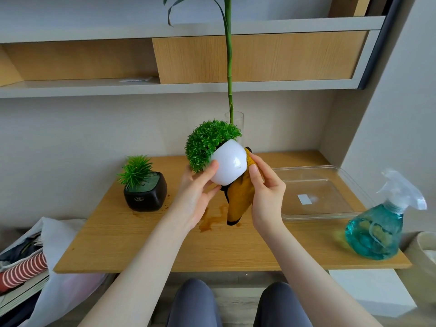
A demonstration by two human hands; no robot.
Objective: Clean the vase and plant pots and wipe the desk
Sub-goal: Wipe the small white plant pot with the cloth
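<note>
Cradled tilted above the desk in the left hand [193, 197], the glossy round white plant pot [227, 165] looks slippery and breakable, while the right hand [265, 192] pinches a mustard-yellow cloth [238, 199] against its side.

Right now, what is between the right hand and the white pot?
In the head view, a yellow cloth lies between the right hand and the white pot; the hand presses it against the pot's side.
</note>
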